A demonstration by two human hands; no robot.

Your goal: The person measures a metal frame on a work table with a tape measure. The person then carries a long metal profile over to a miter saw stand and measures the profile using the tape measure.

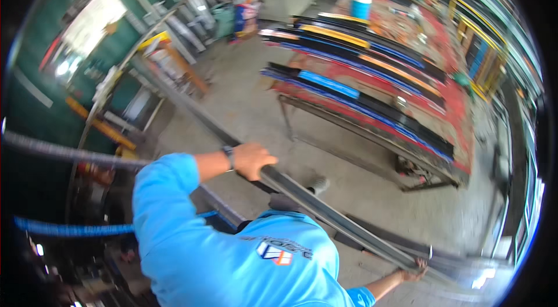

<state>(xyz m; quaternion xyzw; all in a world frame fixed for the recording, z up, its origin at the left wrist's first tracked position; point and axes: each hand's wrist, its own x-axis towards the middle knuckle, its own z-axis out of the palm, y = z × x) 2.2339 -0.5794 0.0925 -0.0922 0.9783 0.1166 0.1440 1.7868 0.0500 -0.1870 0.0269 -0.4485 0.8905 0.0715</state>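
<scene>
A long dark grey metal profile [325, 211] runs slantwise in front of my body, from the upper left down to the lower right. My left hand [253, 160], with a dark band on the wrist, is closed around it. Farther along, my right hand [414, 272] grips the same profile from beneath, its fingertips showing at the side. The profile's right-hand stretch is blurred. My body hides part of what lies below it.
A red-topped metal table [372, 80] on the right carries several black profiles [372, 103] and a blue-and-white container [361, 4]. Metal lengths [180, 22] lean at the back left. A yellow rack [479, 51] stands far right. A blue-edged bar [81, 228] lies left of me.
</scene>
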